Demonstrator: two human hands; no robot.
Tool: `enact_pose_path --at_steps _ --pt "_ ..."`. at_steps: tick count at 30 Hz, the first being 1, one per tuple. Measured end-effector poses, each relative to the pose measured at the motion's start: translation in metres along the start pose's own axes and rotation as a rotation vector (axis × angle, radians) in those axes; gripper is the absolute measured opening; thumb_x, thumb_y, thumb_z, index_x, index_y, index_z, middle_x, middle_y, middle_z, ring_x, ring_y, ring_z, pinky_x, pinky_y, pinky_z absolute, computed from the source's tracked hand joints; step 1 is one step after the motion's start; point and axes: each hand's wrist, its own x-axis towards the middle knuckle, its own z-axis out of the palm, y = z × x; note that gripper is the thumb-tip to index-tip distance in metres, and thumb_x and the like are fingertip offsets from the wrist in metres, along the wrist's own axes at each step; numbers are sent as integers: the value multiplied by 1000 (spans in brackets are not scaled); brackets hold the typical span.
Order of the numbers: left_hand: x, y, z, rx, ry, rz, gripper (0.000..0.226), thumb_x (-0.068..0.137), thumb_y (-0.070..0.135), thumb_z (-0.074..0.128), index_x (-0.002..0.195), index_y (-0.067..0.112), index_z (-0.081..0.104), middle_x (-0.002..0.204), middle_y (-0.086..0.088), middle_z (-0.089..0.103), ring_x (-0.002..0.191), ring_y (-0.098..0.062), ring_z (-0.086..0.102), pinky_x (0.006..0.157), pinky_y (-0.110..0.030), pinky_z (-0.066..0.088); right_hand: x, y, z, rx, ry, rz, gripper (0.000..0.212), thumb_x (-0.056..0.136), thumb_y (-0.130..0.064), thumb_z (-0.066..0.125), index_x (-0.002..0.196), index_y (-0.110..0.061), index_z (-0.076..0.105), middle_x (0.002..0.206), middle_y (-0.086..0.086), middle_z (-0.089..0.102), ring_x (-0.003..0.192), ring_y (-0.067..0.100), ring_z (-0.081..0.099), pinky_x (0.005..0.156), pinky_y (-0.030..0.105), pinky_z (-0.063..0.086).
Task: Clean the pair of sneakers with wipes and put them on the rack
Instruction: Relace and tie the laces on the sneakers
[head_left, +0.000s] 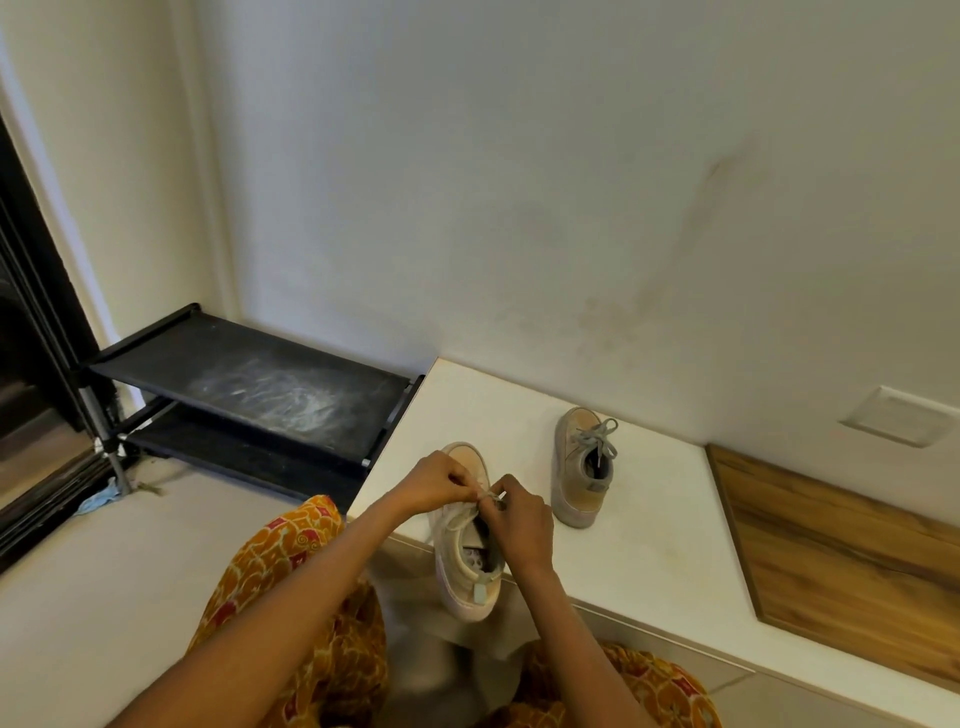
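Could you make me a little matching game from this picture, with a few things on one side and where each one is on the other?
Things:
1. near sneaker
2. far sneaker
3. shoe rack
4. wooden panel

Places:
A. on the floor, left of the white ledge
B. standing alone on the ledge by the wall
C. at the ledge's front edge, laces held by both hands
D. right end of the ledge

Pairs: 1-C, 2-B, 3-A, 4-D

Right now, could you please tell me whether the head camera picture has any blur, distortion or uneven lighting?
Head view: wide-angle bending curves the door frame and wall edges; the near sneaker and both hands' grip on its lace look soft; the floor under the ledge is smeared; light is dim and even, without glare; the rack shows pale dusty streaks.
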Motion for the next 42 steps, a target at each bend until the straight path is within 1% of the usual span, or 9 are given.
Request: enact_pose_path --at_steps 7,10,16,20,27,30,37,39,42 --pt "1 -1 -1 -226 -82 -100 21 90 14 57 108 13 67 98 4 64 90 -12 61 85 -23 49 -4 2 0 -19 29 -19 19 95 -35 48 98 -16 54 87 1 67 59 4 44 48 10 27" --pt "4 -3 5 -202 -141 -69 15 90 21 60 97 15 71 90 2 66 85 -10 61 78 -18 48 -4 3 -1 -35 16 -34 21 96 -35 48 97 -15 54 88 1 66 64 9 46 50 10 27" --pt "5 -14 17 -492 142 -164 7 92 19 57 94 16 63 92 -9 69 82 -18 65 86 -37 53 -7 6 4 -51 28 -99 19 97 -33 44 91 -17 52 83 0 65 59 7 46 51 10 28" --pt "5 -17 18 -514 130 -183 36 83 31 68 115 23 53 106 -7 64 99 -22 63 90 -36 51 -7 7 7 -85 30 -119 20 98 -35 42 91 -18 49 82 -2 63 58 6 46 53 9 29" --pt "7 -12 11 -462 69 -145 34 85 -4 57 112 16 57 93 -12 62 88 -21 64 81 -31 56 -6 10 11 -119 47 -159 22 97 -40 39 88 -21 47 83 -1 63 62 10 51 57 11 36" --pt "5 -11 5 -502 31 -150 36 90 -8 45 117 15 52 105 -16 59 82 -18 65 70 -23 56 -8 9 12 -103 86 -214 37 93 -48 29 91 -20 52 83 -1 64 64 12 54 61 18 44" --pt "19 5 -14 66 -32 71 27 95 10 46 113 4 65 102 0 60 101 -20 57 82 -17 44 -11 11 14 -87 110 -267 56 84 -56 15 98 -20 56 83 0 62 68 14 57 60 16 40" --pt "22 11 -20 238 -171 146 30 91 3 49 117 9 63 120 -5 56 113 -18 51 95 -20 39 -10 12 14 -95 114 -279 50 88 -52 21 102 -20 57 85 0 63 70 14 57 60 12 37" --pt "26 19 -25 358 -357 122 30 90 4 54 118 8 62 124 -6 52 109 -14 48 86 -12 35 -10 14 14 -113 76 -269 24 97 -34 43 111 -20 57 92 2 65 76 15 60 69 17 47"
